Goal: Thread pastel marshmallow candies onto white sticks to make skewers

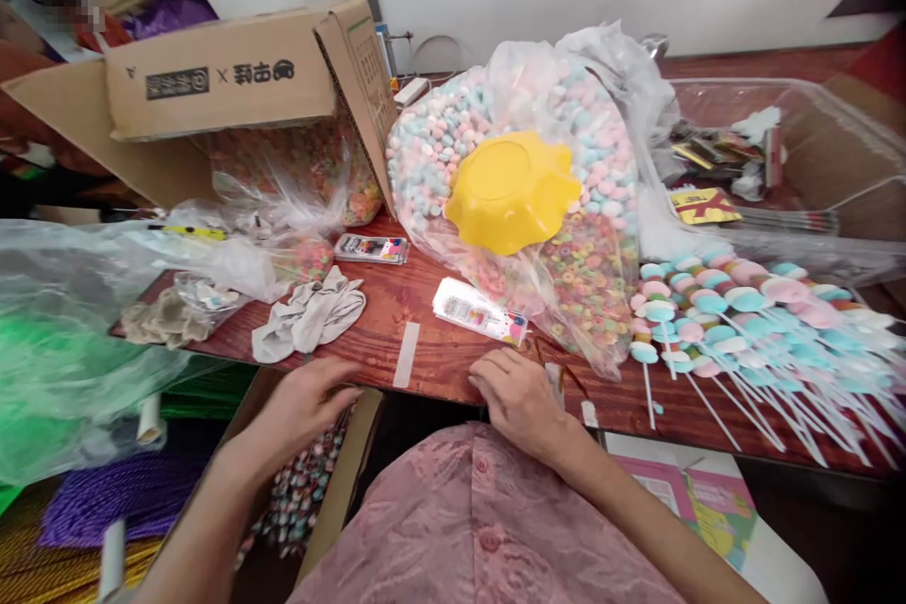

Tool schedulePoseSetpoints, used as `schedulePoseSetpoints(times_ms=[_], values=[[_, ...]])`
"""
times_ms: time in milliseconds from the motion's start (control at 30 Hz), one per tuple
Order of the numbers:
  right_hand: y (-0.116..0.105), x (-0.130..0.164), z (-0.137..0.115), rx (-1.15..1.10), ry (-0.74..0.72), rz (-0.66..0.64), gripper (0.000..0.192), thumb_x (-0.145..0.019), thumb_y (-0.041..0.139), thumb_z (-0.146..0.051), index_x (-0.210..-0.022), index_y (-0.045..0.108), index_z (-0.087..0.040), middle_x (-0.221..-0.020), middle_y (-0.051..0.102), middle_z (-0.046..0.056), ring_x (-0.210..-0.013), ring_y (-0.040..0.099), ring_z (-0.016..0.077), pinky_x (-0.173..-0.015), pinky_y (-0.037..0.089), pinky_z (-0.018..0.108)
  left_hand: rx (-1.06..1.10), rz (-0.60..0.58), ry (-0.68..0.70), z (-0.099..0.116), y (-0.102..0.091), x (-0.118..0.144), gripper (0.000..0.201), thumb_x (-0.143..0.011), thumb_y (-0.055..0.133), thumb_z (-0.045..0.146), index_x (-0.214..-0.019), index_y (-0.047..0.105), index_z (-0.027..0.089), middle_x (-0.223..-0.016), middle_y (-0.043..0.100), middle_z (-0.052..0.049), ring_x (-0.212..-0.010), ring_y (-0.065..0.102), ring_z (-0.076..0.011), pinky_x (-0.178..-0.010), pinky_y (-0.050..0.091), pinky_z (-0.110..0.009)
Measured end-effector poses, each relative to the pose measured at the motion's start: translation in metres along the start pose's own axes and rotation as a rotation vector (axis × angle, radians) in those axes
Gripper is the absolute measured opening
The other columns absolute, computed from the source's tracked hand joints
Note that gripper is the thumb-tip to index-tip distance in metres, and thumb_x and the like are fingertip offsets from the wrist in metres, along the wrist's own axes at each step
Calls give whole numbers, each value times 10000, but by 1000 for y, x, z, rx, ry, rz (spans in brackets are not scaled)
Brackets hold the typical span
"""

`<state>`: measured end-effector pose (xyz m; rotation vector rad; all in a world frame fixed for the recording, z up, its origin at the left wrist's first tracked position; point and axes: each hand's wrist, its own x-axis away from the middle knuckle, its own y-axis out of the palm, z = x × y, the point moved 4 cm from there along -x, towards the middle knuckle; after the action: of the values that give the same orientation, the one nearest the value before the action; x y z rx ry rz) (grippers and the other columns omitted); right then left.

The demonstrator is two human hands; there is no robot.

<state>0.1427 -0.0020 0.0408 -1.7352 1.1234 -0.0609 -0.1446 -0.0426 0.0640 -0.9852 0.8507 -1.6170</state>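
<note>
My left hand (304, 411) is just at the table's front edge, thumb and fingers apart, holding nothing. A crumpled pale glove or cloth (311, 316) lies just beyond it. My right hand (520, 401) is at the same edge with loosely bent fingers and nothing visible in them. Closest to it is a small stack of printed clear packets (478, 311). Behind these, an upturned yellow scalloped bowl (513, 189) rests on a large clear bag of pastel marshmallows (439, 137) and ring-shaped candies (591, 274). On the right lie many marshmallow skewers (750, 302) on white sticks.
An open cardboard box (226, 71) holds bagged candy at the back left. A clear plastic bin (813, 151) stands at the back right. Another printed packet (372, 248) and a tape strip (406, 354) are on the table. Purple twisted bundles (120, 491) sit lower left.
</note>
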Motion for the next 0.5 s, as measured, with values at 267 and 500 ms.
schedulePoseSetpoints(times_ms=[267,500], values=[[-60,45,16,263,-4,250,254,-873,510,-63,-1065,630,-178,-1015,729,76,-993,614,221,-861,479,403,-484,41,622,153,65,-137,279,-832,441,52,-1038,620,109,-1054,604,-151,-985,546,-278,-825,482,-411],[-118,127,55,631,302,480,175,-853,599,-89,-972,671,-196,-833,729,40,-798,657,179,-789,507,333,-476,65,614,137,79,-151,252,-873,404,35,-951,629,117,-968,615,-125,-924,531,-259,-822,467,-387]])
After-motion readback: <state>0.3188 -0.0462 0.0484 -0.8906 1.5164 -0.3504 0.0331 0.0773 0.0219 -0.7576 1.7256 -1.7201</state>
